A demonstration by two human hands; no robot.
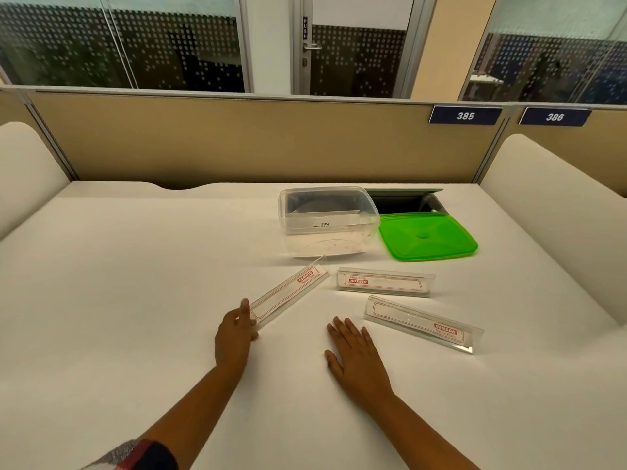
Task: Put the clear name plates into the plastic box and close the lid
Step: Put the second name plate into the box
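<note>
Three clear name plates with red-bordered labels lie on the white desk. My left hand (235, 330) grips the near end of the left, diagonal name plate (288, 291), thumb up against it. The middle name plate (385, 282) lies just in front of the box. A third name plate (424, 323) sits to the right. My right hand (354, 356) rests flat on the desk, fingers spread, holding nothing. The clear plastic box (327, 220) stands open at the back, with a plate marked "LION" inside. Its green lid (427, 237) lies flat beside it on the right.
An open cable hatch (403, 200) is recessed in the desk behind the lid. A tan partition (237, 140) runs along the back edge, and white padded dividers (556, 212) rise on both sides.
</note>
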